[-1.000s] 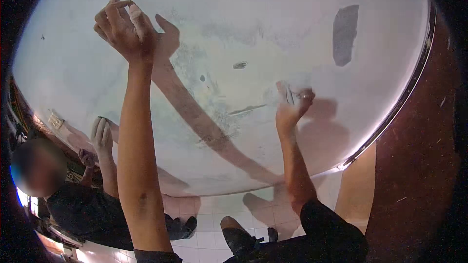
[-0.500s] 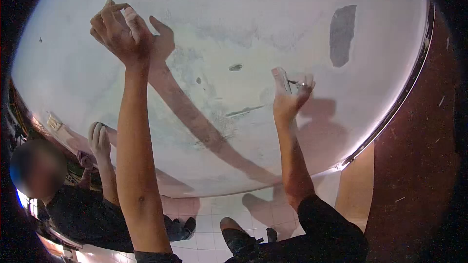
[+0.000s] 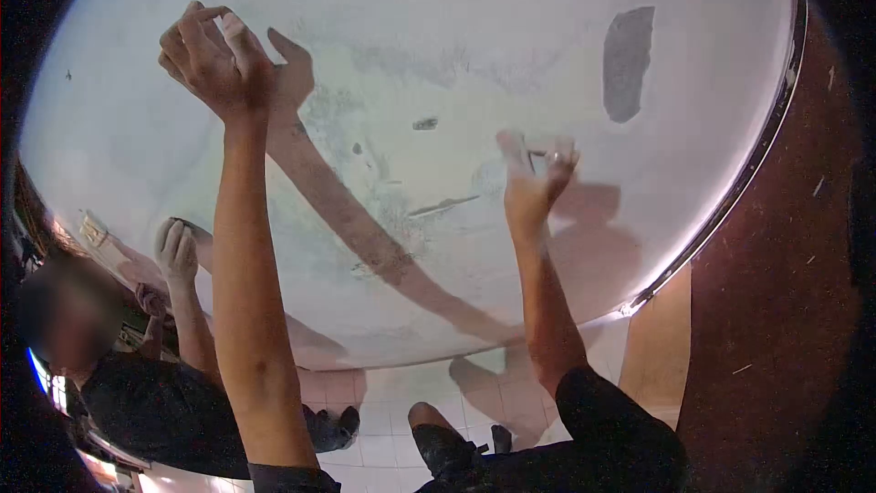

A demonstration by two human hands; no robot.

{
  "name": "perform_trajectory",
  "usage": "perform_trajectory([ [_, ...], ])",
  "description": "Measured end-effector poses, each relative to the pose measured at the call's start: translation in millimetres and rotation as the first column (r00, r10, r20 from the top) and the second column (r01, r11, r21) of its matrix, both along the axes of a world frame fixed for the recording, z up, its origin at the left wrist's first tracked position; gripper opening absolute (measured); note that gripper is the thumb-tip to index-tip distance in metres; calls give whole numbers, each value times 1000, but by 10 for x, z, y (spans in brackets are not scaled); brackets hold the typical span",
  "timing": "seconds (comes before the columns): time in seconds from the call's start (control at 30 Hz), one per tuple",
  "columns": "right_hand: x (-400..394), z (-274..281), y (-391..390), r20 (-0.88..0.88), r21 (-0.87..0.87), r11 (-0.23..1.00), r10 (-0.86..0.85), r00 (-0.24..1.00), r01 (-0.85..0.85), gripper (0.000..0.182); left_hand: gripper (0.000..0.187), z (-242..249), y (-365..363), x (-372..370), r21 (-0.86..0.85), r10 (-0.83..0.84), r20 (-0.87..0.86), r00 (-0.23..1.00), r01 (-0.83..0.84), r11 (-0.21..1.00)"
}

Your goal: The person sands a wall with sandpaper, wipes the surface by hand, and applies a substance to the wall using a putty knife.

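Note:
A broad, pale curved panel [image 3: 511, 27] fills most of the view, with greenish smeared areas and several dark grey bare spots. Over its left part, my left hand [image 3: 217, 62] has its fingers bent in toward a white-dusted thumb, and its shadow falls on the panel to the right. Right of the middle, my right hand [image 3: 538, 173] is closed at the panel, thumb and fingers whitened with dust and slightly blurred. A ring [image 3: 557, 156] shows on one finger. I cannot tell what either hand holds. A large grey patch [image 3: 628, 64] lies beyond the right hand.
A co-worker in a dark shirt [image 3: 151, 411] stands at the left, one dusty hand [image 3: 176, 251] on the panel. A dark trim strip [image 3: 771, 141] edges the panel at right, beside a reddish-brown surface [image 3: 776, 310]. White floor tiles [image 3: 383, 420] lie below.
The whole view has shifted slightly, so the panel's marks sit further left. My right hand is more blurred and has moved slightly relative to the panel; my left hand keeps its pose.

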State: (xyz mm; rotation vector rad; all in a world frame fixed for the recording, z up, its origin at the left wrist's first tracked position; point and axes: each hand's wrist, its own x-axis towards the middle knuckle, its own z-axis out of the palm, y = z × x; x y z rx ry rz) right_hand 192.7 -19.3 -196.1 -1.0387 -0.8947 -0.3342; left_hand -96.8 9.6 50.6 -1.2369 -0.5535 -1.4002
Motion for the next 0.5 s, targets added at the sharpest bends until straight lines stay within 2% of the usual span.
perform_trajectory([
  [0.1,29,623,-180,-58,-24,998,57,997,-58,36,27,-23,-33,24,-13,-8,-25,1000,8,1000],
  [0.2,31,365,-149,76,3,1000,-26,997,26,34,25,-27,-20,52,-14,-26,26,999,26,1000],
  [0.27,-8,-31,-193,119,46,998,-41,992,36,35,25,-26,-9,65,2,-17,13,1000,17,1000],
  [0.4,5,-123,-80,80,31,995,-92,993,90,40,24,-23,-62,120,5,-72,34,997,72,997],
  [0.5,37,655,-243,-85,-49,998,29,996,-33,42,24,-22,-29,70,-9,-78,11,997,79,997],
])
